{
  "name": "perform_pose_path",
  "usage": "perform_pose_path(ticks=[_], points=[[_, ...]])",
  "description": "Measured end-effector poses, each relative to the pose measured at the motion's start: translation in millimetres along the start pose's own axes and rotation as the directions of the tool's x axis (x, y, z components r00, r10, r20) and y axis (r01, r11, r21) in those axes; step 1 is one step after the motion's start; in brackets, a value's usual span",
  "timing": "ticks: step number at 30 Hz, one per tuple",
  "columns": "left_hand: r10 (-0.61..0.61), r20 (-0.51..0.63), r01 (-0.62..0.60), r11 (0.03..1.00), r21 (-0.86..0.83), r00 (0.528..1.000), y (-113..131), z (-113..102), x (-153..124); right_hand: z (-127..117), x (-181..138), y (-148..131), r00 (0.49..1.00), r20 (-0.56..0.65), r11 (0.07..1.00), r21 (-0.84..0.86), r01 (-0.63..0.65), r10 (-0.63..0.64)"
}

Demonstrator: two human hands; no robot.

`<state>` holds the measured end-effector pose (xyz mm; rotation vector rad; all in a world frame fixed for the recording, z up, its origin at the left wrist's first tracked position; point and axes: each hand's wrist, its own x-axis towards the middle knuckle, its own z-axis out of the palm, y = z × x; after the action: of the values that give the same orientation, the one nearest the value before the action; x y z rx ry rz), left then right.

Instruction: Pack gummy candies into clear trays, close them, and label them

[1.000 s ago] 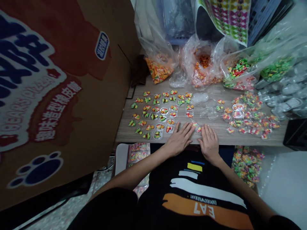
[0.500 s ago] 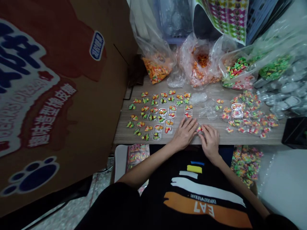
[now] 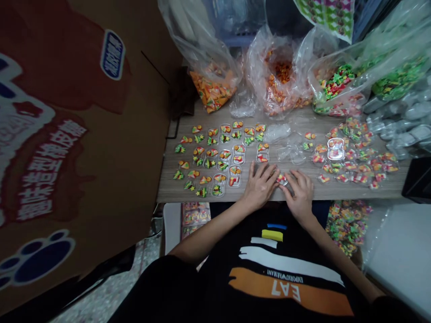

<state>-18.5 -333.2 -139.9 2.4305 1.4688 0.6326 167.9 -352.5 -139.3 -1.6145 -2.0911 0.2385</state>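
Near the table's front edge lies a small clear plastic pack with red and yellow gummy pieces in it, between my two hands. My left hand rests low over the table, its fingertips and thumb on the pack's left side. From the right, my right hand grips the pack's edge with thumb and forefinger, the other fingers curving above. The fingers partly cover the pack. Just beyond my left hand sits an open clear tray of gummies. Several similar trays spread leftward in rough rows.
A pile of filled packs lies on the right, with an unfilled clear tray on it. Bags of orange wedge-shaped gummies, orange pieces and red-green gummies line the back. A large cardboard box stands left.
The view has shifted slightly. My right hand has opened out a little and moved slightly right, so more of the small pack shows between my hands. My left hand stays beside the pack.
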Motion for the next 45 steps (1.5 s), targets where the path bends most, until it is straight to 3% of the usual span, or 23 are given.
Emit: perform_pose_path(ticks=[9, 25, 34, 41, 45], points=[[0.008, -0.032, -0.007, 1.0, 0.017, 0.999, 0.2, 0.5, 8.8, -1.0, 2.9, 0.2, 1.0, 0.014, 0.995, -0.093, 0.025, -0.024], [-0.112, -0.087, 0.101, 0.987, -0.128, 0.99, -5.2, 4.2, 15.2, -2.6, 46.0, 2.5, 0.979, 0.139, 0.989, -0.022, -0.149, 0.15], [-0.196, -0.145, 0.189, 0.98, -0.06, 0.97, -6.2, 3.2, 10.0, 9.0, 22.3, -12.9, 0.992, 0.035, 0.986, -0.117, -0.116, 0.121], [-0.243, -0.155, 0.239, 0.97, -0.045, 0.958, -5.9, 4.1, 8.2, 7.7, 23.0, -17.0, 0.993, 0.037, 0.994, -0.013, -0.111, 0.111], [-0.284, -0.155, 0.278, 0.959, -0.062, 0.946, -2.7, 6.6, 7.1, 6.8, 27.5, -18.6, 0.986, 0.098, 0.988, 0.06, -0.143, 0.136]])
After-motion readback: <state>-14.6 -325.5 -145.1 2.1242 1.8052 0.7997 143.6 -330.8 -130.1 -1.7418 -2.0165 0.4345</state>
